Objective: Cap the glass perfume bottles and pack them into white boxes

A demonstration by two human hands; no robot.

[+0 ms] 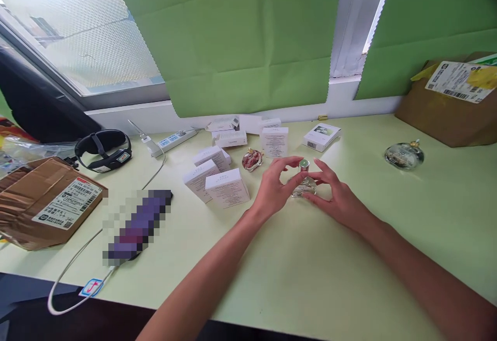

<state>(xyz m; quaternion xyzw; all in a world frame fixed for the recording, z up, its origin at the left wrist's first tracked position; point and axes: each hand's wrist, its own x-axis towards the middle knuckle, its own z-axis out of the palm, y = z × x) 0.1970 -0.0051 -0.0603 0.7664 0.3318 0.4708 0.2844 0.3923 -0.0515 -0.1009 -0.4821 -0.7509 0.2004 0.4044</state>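
Note:
A clear glass perfume bottle (pixel 304 188) with a shiny silver cap stands upright on the pale green table, between my two hands. My left hand (pixel 276 184) is closed around its left side, thumb and fingers at the neck and cap. From the right, my right hand (pixel 332 191) grips the bottle's body between thumb and fingers. Part of the glass is hidden behind the fingers. Just left of my left hand lies a round bottle with reddish contents and a gold top (pixel 252 159). Another round glass bottle with a gold top (pixel 404 155) rests farther right.
Several small white printed boxes (pixel 228 188) stand left of my hands, with more behind. A flat white box (pixel 321 137) lies beyond the bottle. Cardboard parcels (pixel 83 211) sit at both sides. A blurred phone (pixel 142 224) on a cable, a power strip (pixel 176 139) and a black headset (pixel 104 150) are left.

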